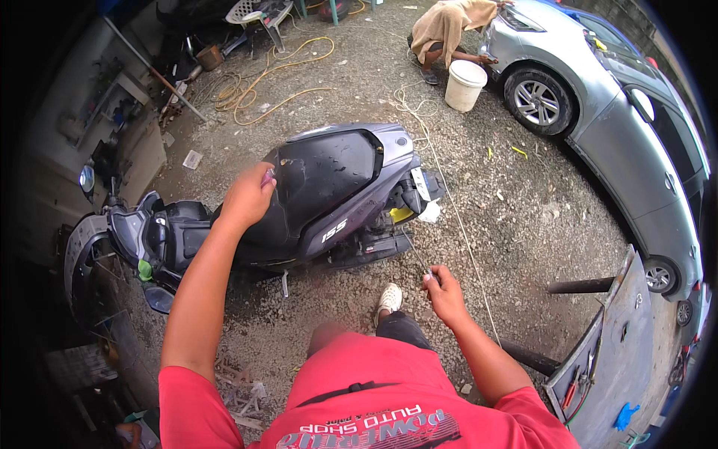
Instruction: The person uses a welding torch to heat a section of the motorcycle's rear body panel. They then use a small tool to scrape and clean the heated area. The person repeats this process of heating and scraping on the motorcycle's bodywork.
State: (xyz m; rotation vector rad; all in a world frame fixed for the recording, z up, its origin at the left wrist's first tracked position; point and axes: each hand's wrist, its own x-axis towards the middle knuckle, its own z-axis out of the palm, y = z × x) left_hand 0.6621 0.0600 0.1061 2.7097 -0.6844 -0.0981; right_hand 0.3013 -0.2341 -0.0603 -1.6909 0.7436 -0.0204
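A dark grey motor scooter [359, 213] stands crosswise before me, its front to the left and its tail to the right. Over its black seat [325, 168] is my left hand [250, 196], closed around a small purple thing whose kind is mostly hidden by the fingers. My right hand [446, 293], low and to the right behind the scooter's tail, is closed on a thin metal rod [416, 252]. That rod slants up and left toward the scooter's underside; I cannot tell whether its tip touches. A yellow patch [401, 215] shows under the tail.
At the far right a person [449, 34] crouches by a silver car [636, 165] beside a white bucket [465, 86]. A yellow hose [247, 97] lies on the gravel. Near right, a grey metal table [613, 352] holds red-handled pliers [572, 385] and a blue glove [627, 416].
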